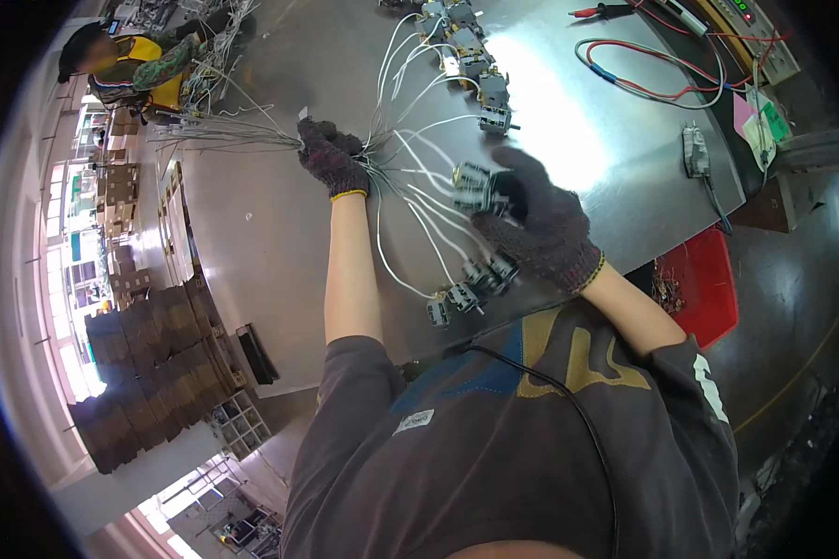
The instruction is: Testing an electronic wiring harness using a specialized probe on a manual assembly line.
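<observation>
The gloved left hand is gripping the wire bundle in a closed fist. The gloved right hand is holding a wired block between thumb and fingers, right of the bundle. Smaller blocks are lying below and right of the bundle; grey blocks are lying above and right. The metal table is extending beneath the bundle.
</observation>
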`<state>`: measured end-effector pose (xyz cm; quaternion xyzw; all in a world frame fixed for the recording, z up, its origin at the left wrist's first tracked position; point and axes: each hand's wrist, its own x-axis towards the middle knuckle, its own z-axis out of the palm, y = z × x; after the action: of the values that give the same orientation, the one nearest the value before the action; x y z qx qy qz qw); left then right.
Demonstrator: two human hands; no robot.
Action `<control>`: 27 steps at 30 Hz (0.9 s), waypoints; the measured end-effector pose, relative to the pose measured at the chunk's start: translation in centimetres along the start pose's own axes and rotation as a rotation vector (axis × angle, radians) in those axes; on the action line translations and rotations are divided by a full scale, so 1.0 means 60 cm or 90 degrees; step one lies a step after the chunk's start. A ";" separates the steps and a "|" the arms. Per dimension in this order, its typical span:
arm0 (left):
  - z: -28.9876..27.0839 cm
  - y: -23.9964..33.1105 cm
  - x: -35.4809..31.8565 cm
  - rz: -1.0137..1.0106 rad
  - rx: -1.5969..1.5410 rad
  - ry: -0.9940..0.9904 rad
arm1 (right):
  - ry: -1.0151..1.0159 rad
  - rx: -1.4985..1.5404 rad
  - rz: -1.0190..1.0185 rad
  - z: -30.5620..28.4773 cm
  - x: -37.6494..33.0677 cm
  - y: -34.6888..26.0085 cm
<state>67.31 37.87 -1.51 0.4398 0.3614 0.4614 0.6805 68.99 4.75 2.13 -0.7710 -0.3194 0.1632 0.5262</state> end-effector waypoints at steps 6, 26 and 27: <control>-0.001 0.004 -0.003 -0.024 0.022 -0.070 | -0.062 0.231 0.064 -0.001 0.025 0.028; -0.003 0.005 -0.005 -0.041 0.005 -0.082 | 0.002 -0.029 -0.074 -0.032 0.056 0.042; -0.003 0.004 -0.005 -0.041 0.007 -0.083 | -0.024 -0.129 -0.033 -0.036 0.055 0.046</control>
<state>67.00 37.69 -1.32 0.4609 0.3328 0.4072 0.7148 73.58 4.74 0.70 -0.8084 -0.3640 0.1312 0.4435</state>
